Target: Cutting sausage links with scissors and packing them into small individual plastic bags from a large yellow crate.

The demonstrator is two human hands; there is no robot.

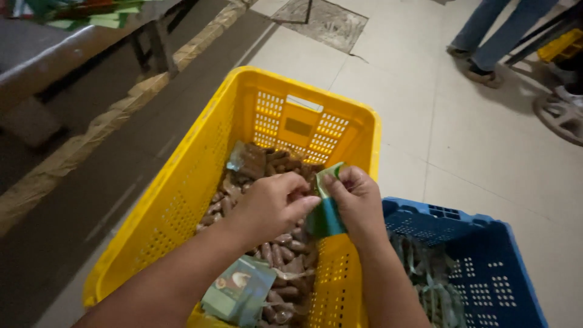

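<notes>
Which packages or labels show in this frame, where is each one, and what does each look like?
Green pouch: between left hand and right hand, over the yellow crate; small, flat, green and teal.
Printed pouch: at the crate's near end; flat, pale green, round picture.
Clear vacuum packs: fill the crate; brown sausage-like pieces.
Green packets: in the blue crate; too dark to detail.

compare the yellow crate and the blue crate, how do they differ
The yellow crate is larger in view and holds clear packs of brown sausages; the blue crate beside it holds greenish packets. Both hands, left hand and right hand, work a green packet over the yellow crate, not the blue crate. Both are perforated plastic on the floor.
</notes>
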